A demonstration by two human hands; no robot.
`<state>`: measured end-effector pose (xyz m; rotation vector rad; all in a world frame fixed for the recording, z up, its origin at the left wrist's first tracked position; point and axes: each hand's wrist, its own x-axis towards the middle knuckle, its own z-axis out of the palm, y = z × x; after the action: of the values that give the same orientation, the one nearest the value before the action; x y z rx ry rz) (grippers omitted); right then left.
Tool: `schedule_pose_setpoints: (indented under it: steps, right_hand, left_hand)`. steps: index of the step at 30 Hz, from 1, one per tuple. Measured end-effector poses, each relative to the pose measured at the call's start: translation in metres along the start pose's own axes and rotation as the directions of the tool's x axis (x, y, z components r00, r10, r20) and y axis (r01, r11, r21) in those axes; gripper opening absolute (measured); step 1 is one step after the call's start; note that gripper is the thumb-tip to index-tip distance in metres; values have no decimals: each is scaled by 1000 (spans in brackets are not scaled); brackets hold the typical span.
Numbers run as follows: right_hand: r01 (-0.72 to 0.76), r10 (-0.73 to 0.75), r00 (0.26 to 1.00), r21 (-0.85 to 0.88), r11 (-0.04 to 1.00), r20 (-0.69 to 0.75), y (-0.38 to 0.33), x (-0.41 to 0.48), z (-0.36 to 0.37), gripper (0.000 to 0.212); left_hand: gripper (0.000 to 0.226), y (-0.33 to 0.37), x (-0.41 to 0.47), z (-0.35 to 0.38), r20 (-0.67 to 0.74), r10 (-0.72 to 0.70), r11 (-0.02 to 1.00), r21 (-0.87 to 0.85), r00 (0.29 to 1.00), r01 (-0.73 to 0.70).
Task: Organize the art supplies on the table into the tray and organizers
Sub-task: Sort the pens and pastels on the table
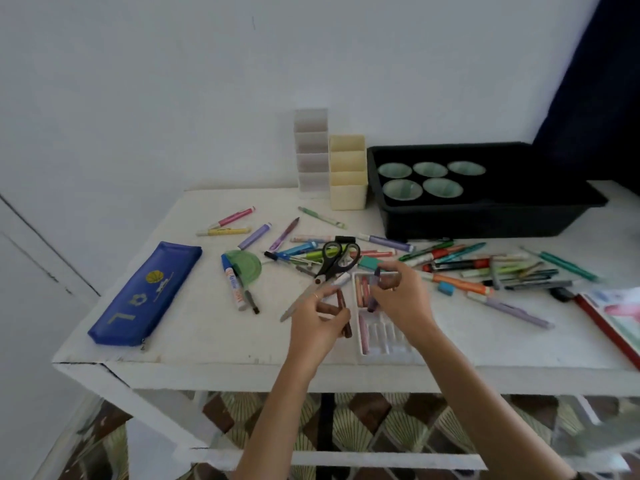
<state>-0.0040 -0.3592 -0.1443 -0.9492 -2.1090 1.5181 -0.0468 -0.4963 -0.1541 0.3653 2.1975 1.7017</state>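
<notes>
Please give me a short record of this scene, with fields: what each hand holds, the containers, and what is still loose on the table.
left hand: holds brown crayon
right hand: holds purple crayon
crayon box: open, under hands, partly filled
tray: black, holds five green bowls
organizers: white and cream, look empty
loose: pens, scissors, blue pouch

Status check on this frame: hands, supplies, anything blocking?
Left hand grip on brown crayon; right hand grip on purple crayon. Both over crayon box. Scissors lie alongside.
</notes>
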Motion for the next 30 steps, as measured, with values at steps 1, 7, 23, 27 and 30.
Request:
schedule_pose_setpoints:
  steps: [1,7,23,27,30]
  right_hand:
    - [-6,6,1000,9,1000,16,4,-2,-7,41]
    - [-3,2,995,8,1000,101,26,-12,-31,40]
    - [125,-143,977,117,985,158,55,-35,-38,35]
    - [189,-199,966,71,979,163,58,-35,-37,41]
    - [219,-224,955,44,975,196,62,-36,-37,49]
  left_hand:
    - [38,0,-3,6,13,6,1000,-3,1000,-6]
    - [38,-2,-18,30,42,80,988,130,996,-85]
    - [41,-16,-17,51,11,253,866,443,967,-231]
    - [37,-20,-23,53,-8,297,789,565,955,-240]
    - [35,-26,-25,50,-33,296,817,526,955,-235]
